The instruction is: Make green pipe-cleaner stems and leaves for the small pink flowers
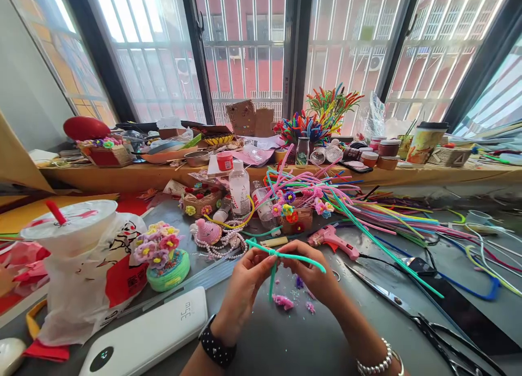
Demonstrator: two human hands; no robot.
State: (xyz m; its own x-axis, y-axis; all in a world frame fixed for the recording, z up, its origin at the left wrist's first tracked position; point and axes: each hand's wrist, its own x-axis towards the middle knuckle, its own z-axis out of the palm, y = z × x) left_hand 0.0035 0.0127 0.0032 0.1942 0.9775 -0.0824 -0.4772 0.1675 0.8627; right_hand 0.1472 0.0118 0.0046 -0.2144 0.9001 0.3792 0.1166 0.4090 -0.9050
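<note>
At twelve o'clock before you, your left hand (244,275) and right hand (310,270) pinch the green pipe cleaners (304,258) close to their crossing; they are likely light, fuzzy and bendy, so grip there, not at the ends.

The head camera looks forward and down, close behind the left hand (249,275) and right hand (310,268). Windows (244,55) span the upper frame.
</note>
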